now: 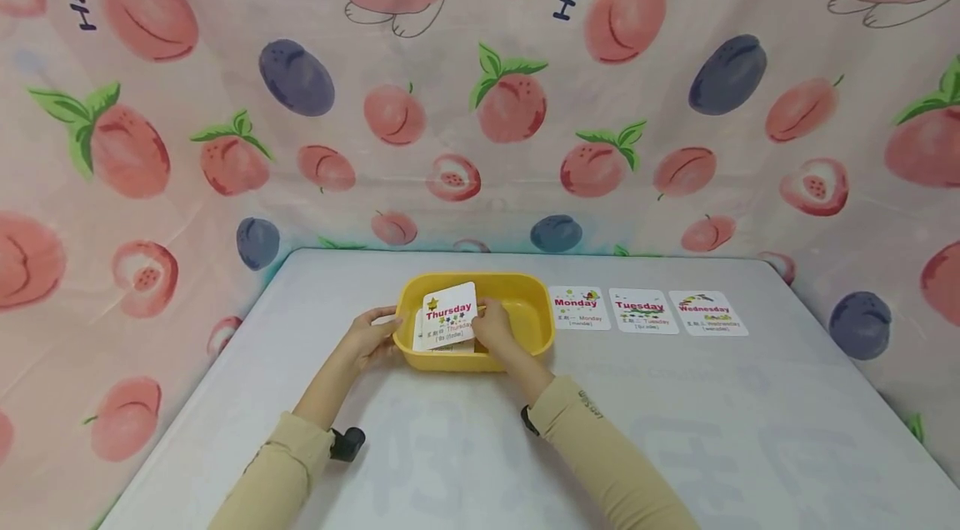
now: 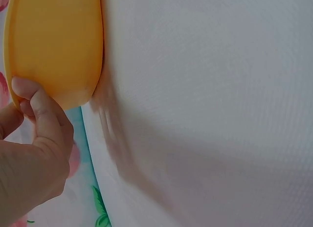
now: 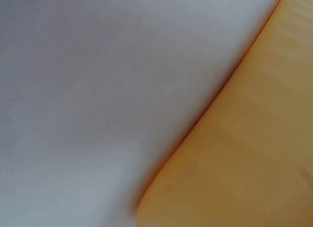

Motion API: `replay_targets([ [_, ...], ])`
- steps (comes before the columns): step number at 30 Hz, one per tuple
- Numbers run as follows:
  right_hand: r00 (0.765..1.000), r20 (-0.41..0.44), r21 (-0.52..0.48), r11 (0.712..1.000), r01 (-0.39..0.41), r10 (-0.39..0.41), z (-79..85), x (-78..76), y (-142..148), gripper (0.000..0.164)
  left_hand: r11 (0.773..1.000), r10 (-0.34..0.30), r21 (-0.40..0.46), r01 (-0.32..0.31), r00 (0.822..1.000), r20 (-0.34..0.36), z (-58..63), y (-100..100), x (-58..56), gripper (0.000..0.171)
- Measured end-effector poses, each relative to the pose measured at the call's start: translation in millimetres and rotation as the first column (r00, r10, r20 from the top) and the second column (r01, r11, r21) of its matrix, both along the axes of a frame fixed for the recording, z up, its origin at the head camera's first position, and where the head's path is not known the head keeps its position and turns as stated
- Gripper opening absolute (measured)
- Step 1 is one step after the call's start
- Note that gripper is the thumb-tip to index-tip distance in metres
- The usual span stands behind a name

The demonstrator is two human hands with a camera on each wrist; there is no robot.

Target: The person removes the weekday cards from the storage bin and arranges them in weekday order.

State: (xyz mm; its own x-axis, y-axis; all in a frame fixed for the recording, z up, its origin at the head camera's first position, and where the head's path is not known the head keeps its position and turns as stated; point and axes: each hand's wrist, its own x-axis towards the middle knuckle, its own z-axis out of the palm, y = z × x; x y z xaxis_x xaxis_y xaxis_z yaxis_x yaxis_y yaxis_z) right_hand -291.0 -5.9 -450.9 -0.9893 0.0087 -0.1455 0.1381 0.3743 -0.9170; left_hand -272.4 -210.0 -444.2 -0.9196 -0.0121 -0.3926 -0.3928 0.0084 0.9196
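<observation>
A yellow plastic basket [image 1: 534,297] stands near the back of the white table. My left hand [image 1: 372,336] pinches its left rim between thumb and fingers, as the left wrist view also shows on the basket wall [image 2: 56,46]. With my right hand [image 1: 493,326] I hold the right edge of a "Thursday" card [image 1: 450,313], tilted up inside the basket. Beneath it, at least one more card [image 1: 417,338] lies partly covered. The right wrist view shows the basket's outer side [image 3: 234,153] but not the hand.
Right of the basket, a "Monday" card [image 1: 579,309], a "Tuesday" card [image 1: 642,312] and a "Wednesday" card [image 1: 708,313] lie in a row, face up. Behind the table [image 1: 450,447] hangs a fruit-printed cloth [image 1: 450,138].
</observation>
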Motion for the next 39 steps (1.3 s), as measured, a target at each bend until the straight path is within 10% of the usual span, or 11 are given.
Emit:
replay_targets([
  [32,0.999,0.021,-0.140,0.989,0.042,-0.040,5.5,-10.2,7.4,0.026,0.999,-0.031,-0.037,0.030,0.999,-0.010,9.1,3.8,-8.4,0.047],
  [39,0.997,-0.033,-0.131,0.989,-0.072,0.069,15.3,2.6,23.1,0.045,0.999,-0.034,-0.039,0.035,0.999,0.016,6.8,-1.6,0.5,0.048],
])
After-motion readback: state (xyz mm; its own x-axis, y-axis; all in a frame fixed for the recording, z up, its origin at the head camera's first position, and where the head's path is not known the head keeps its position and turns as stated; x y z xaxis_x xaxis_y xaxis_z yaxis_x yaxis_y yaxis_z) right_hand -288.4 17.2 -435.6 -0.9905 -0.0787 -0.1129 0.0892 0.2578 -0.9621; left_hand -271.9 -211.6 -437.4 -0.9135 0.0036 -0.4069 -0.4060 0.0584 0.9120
